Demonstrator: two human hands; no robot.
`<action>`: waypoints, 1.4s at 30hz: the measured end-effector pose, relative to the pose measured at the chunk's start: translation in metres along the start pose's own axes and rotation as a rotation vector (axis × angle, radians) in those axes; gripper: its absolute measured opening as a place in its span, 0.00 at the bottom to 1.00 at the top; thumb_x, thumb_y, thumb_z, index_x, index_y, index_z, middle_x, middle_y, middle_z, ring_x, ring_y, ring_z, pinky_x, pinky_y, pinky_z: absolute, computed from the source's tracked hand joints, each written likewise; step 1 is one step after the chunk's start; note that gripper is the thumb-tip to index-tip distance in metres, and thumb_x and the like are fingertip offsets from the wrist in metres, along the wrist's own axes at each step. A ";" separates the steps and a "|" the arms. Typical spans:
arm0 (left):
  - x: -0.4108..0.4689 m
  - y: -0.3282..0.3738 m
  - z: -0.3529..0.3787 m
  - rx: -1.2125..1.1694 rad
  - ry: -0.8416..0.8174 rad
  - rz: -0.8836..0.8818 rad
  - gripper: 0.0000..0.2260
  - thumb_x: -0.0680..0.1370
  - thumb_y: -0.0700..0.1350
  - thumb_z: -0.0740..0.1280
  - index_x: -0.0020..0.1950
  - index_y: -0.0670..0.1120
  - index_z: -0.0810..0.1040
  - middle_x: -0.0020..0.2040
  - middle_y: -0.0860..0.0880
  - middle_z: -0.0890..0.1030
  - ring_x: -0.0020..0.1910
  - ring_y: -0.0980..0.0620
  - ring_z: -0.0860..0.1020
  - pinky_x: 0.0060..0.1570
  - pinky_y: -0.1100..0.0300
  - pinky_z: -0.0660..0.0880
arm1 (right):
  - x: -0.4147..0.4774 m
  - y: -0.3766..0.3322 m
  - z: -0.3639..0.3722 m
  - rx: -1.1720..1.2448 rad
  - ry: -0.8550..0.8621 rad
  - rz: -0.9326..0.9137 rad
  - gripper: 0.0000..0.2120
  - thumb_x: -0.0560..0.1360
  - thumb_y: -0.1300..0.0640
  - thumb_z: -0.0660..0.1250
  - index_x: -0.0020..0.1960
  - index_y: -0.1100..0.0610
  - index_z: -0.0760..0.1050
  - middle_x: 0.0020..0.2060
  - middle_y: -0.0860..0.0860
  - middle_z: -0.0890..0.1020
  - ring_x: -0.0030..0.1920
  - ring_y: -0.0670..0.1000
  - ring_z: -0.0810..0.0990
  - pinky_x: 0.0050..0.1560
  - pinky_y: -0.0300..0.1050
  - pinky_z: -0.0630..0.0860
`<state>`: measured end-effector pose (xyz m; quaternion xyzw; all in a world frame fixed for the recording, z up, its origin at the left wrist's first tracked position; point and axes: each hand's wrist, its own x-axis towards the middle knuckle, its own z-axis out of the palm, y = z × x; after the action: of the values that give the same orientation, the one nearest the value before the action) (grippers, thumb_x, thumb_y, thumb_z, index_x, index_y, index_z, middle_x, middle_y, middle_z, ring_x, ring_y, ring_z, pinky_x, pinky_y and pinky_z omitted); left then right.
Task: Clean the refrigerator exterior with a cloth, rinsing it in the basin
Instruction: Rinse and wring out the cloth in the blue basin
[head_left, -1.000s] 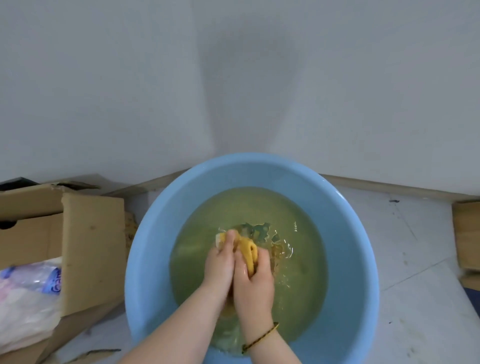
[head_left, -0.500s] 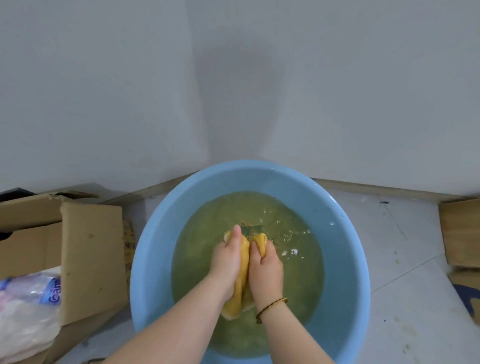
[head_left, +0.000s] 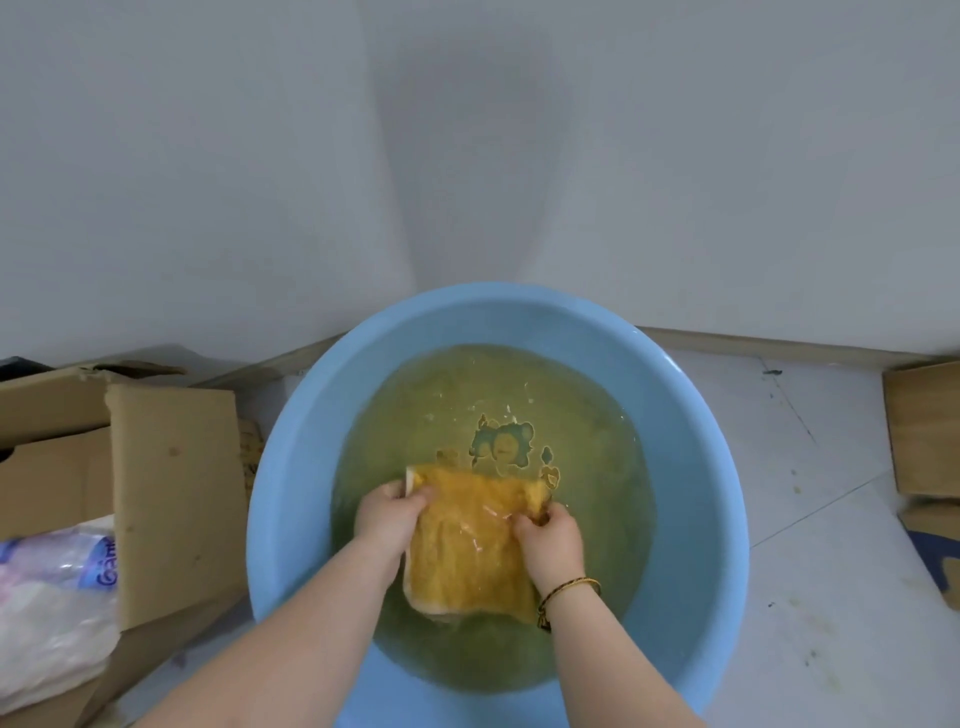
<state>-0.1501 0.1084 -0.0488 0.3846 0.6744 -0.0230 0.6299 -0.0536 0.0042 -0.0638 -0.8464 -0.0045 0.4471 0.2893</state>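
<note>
Cloth, a single yellow one (head_left: 467, 545), lies spread out, half sunk in the murky water of the one blue basin (head_left: 291, 493). Two hands hold it: the left hand (head_left: 387, 512) pinches its far left corner, and the right hand (head_left: 550, 543), wearing one bracelet (head_left: 569, 590), curls its fingers round the right corner. One open cardboard box (head_left: 171, 493) stands left of the basin.
</note>
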 end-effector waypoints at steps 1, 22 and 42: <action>-0.001 0.000 0.000 -0.028 -0.020 -0.006 0.14 0.77 0.42 0.63 0.62 0.40 0.72 0.52 0.41 0.79 0.50 0.43 0.76 0.50 0.53 0.72 | -0.001 -0.002 0.001 0.010 0.010 0.006 0.12 0.77 0.60 0.62 0.36 0.53 0.66 0.31 0.47 0.70 0.33 0.48 0.70 0.37 0.39 0.68; -0.142 0.066 0.010 -0.368 -0.275 0.292 0.11 0.79 0.50 0.56 0.47 0.49 0.76 0.49 0.48 0.80 0.48 0.52 0.77 0.48 0.56 0.74 | -0.109 -0.040 -0.040 0.154 -0.044 -0.534 0.49 0.63 0.57 0.76 0.73 0.48 0.47 0.64 0.39 0.61 0.67 0.40 0.60 0.69 0.39 0.60; -0.137 0.099 0.017 -0.642 -0.293 0.194 0.02 0.72 0.43 0.69 0.43 0.49 0.78 0.35 0.48 0.81 0.37 0.50 0.77 0.40 0.54 0.75 | -0.113 -0.077 -0.036 0.233 0.004 -0.418 0.26 0.67 0.61 0.70 0.57 0.46 0.61 0.48 0.44 0.73 0.45 0.49 0.77 0.45 0.46 0.77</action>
<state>-0.0943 0.1016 0.1114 0.2220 0.5102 0.1946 0.8078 -0.0748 0.0211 0.0750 -0.7889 -0.1275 0.3733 0.4712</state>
